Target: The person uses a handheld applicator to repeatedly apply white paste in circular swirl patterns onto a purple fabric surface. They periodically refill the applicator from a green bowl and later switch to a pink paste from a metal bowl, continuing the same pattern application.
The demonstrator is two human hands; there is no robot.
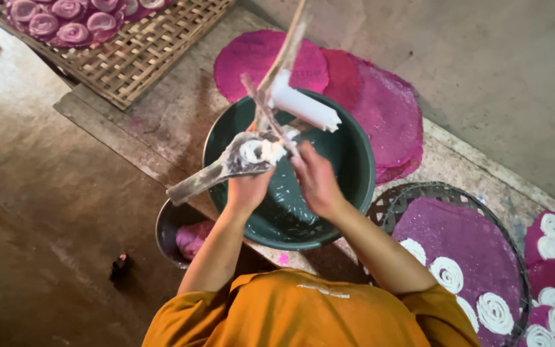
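A dark green basin [354, 160] smeared with white paste stands in front of me on a worn board. My left hand [246, 187] is closed around a paste-coated metal spoon [226, 168], held over the basin with its handle pointing down-left. My right hand [316, 180] pinches the lower end of a white paste-covered tube [304, 106] beside the spoon's bowl. Thin wooden sticks [285, 58] rise from that spot towards the camera. Where tube, sticks and spoon meet is hidden under paste.
Round magenta sheets [387, 109] lie behind the basin. A woven bamboo tray [142, 54] with pink spirals is at top left. A round woven tray [412, 193] with a purple sheet and white spirals is at right. A small metal bowl [167, 234] sits lower left.
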